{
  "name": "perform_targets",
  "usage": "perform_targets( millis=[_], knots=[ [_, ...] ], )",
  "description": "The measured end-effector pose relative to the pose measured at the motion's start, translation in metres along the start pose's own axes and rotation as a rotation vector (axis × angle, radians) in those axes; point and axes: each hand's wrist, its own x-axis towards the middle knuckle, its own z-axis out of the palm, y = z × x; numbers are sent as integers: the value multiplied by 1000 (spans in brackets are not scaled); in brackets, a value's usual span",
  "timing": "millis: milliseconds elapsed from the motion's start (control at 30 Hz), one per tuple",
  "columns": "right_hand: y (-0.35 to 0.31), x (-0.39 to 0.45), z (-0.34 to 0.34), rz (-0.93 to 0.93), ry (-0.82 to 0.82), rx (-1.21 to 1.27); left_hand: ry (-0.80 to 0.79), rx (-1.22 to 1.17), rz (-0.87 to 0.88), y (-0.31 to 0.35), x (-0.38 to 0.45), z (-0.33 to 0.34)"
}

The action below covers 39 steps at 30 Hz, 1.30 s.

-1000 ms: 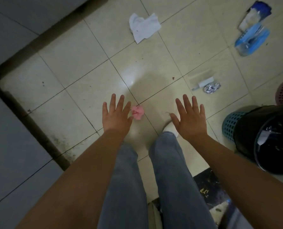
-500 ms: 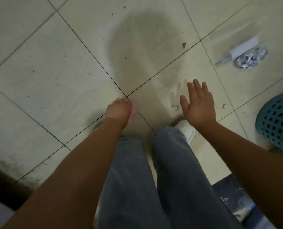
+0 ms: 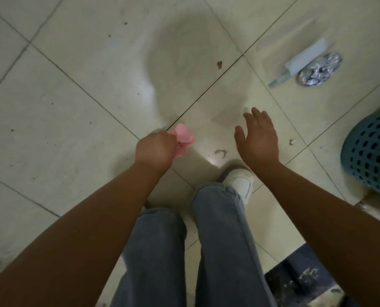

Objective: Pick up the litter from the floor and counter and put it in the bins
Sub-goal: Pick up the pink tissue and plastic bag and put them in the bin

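Compared with half a second earlier, the left hand shows more of the pink crumpled paper, which then was almost wholly covered by the fist; the foil ball and the white wrapper now sit lower in the upper right of the frame.

Head view. The left hand is curled tightly around the pink crumpled paper, which protrudes from the thumb side of the fist, above a junction of grout lines on the tiled floor. Whether the paper is touching the floor or lifted clear cannot be told; its outline is blurred. The right hand carries nothing, palm down, its fingers spread loosely and their tips smeared by motion. Below it a white shoe shows only in part, overlapped by the right wrist and a grey trouser leg. The foil ball lies touching the white wrapper, well apart from both hands. A teal perforated bin is cut off by the right edge, so its opening is not visible. Small scraps lie on the tile between the hands. A dark patterned object at the lower right is cropped and cannot be identified.
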Motion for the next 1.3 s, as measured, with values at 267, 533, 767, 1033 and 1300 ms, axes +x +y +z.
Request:
perform_targets(
  millis=[267, 533, 767, 1033, 1300],
  knots=[
    [47, 76, -52, 253, 188, 273, 299, 61, 191, 90, 70, -43],
    [50, 113, -41, 243, 261, 452, 285, 124, 144, 114, 82, -53],
    [55, -23, -87, 244, 253, 600, 254, 178, 108, 127, -22, -93],
    [134, -231, -210, 495, 377, 782, 157, 331, 310, 257, -187, -148],
    [242, -323, -274, 866, 379, 905, 110, 305, 453, 395, -276, -158]
  ],
)
